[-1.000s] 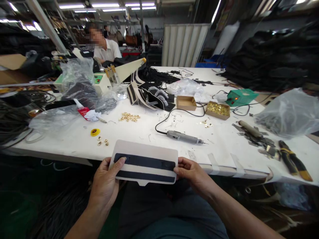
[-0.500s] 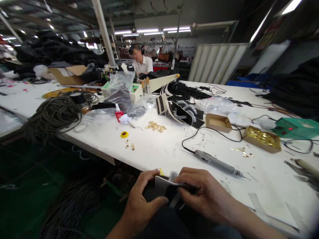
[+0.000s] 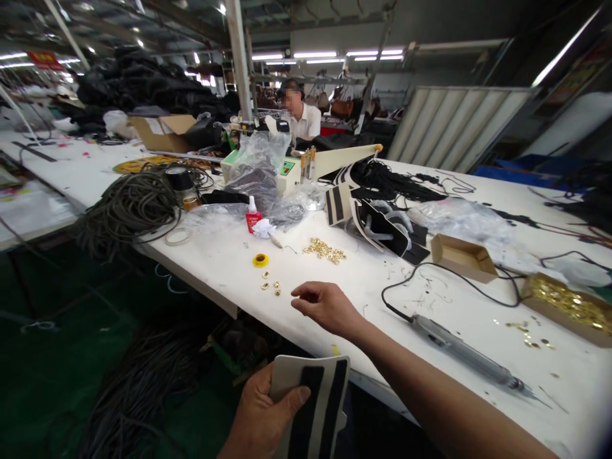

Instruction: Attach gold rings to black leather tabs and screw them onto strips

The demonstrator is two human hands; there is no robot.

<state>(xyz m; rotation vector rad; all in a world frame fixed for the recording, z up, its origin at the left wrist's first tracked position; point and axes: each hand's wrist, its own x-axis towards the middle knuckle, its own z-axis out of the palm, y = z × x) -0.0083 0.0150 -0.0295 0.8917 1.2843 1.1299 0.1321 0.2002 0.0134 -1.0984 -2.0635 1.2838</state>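
Note:
My left hand (image 3: pixel 268 408) grips a flat light-coloured panel with black stripes (image 3: pixel 313 405), thumb across its face, just off the table's front edge. Over the white table (image 3: pixel 306 357) my right hand (image 3: pixel 325 306) reaches out with fingers apart and nothing seen in them. Left of its fingertips lie a few small gold metal fittings (image 3: pixel 277 288). A yellow ring-shaped roll (image 3: pixel 261 260) sits just behind those. Farther back is a pile of the same gold fittings (image 3: pixel 324 250).
A grey corded pen-shaped power tool (image 3: pixel 463 350) lies at right, its thin tip pointing toward me. Beyond stand a cardboard box (image 3: pixel 463 258), a box of gold pieces (image 3: pixel 568 303) and more striped panels (image 3: pixel 368 223). Coiled dark cord (image 3: pixel 129 210) lies left. A person (image 3: pixel 301 115) sits across the table.
My right hand has let go of the panel and moved forward over the table toward the loose fittings. The panel in my left hand now shows its striped face. The view has shifted left.

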